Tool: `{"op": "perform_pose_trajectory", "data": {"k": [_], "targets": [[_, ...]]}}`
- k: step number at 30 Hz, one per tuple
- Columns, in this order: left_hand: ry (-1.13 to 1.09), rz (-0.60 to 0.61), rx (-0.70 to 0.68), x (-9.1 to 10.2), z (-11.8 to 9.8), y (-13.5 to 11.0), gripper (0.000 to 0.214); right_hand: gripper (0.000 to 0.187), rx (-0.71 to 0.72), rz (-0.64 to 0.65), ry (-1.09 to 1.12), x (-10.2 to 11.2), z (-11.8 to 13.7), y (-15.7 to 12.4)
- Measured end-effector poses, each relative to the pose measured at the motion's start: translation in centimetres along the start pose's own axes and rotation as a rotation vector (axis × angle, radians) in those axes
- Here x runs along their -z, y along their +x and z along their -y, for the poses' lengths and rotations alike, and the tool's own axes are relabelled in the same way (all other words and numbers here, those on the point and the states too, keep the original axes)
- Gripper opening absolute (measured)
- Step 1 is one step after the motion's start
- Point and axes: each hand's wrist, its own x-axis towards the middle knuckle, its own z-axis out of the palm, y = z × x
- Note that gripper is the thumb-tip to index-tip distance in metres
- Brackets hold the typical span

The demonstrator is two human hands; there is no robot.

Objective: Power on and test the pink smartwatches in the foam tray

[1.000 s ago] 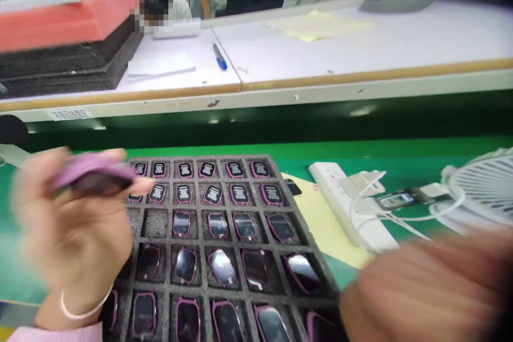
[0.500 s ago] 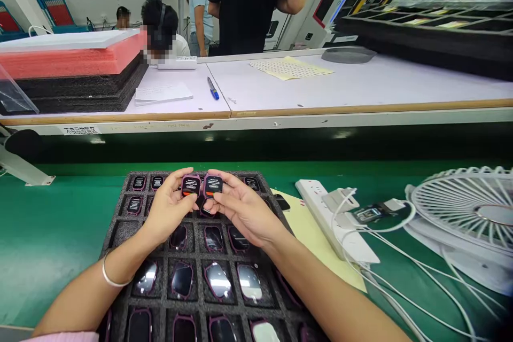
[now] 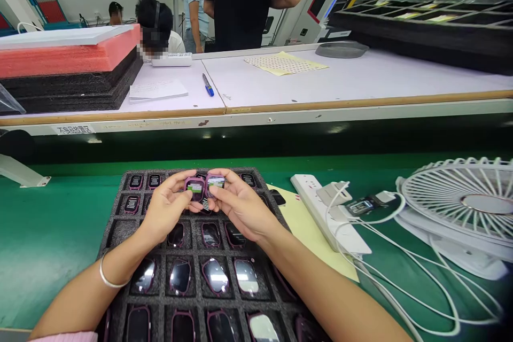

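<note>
A dark foam tray (image 3: pixel 120 227) with a grid of pockets lies on the green belt in front of me, and several pink-rimmed smartwatch bodies sit in it. My left hand (image 3: pixel 166 208) pinches one pink watch body (image 3: pixel 194 188) above the tray's far rows. My right hand (image 3: pixel 240 206) pinches a second watch body (image 3: pixel 215 183) right beside the first. The two lit screens face me and nearly touch. A thin bracelet circles my left wrist.
A white power strip (image 3: pixel 320 208) with chargers and white cables lies to the right on a yellow sheet (image 3: pixel 308 235). A white fan (image 3: pixel 460 203) lies flat at far right. Beyond the belt is a white bench with stacked foam (image 3: pixel 68 64), a pen (image 3: pixel 207 85), papers, and people standing and sitting.
One second ago my hands were close to the camera and blurred, the left holding a pink watch. They have since reached out over the tray's far rows, each holding a watch side by side.
</note>
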Motion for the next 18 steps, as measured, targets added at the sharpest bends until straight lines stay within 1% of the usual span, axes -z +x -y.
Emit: {"op": "perform_pose_trajectory", "data": {"k": [11,18], "targets": [[-0.023,0.007,0.017,0.32,0.37,0.36,0.046,0.042,0.007,-0.004,-0.019,0.05,-0.25,-0.03],[-0.071,-0.003,0.046,0.65,0.7,0.93,0.046,0.044,-0.021,0.017,0.031,0.27,-0.79,0.39]]}}
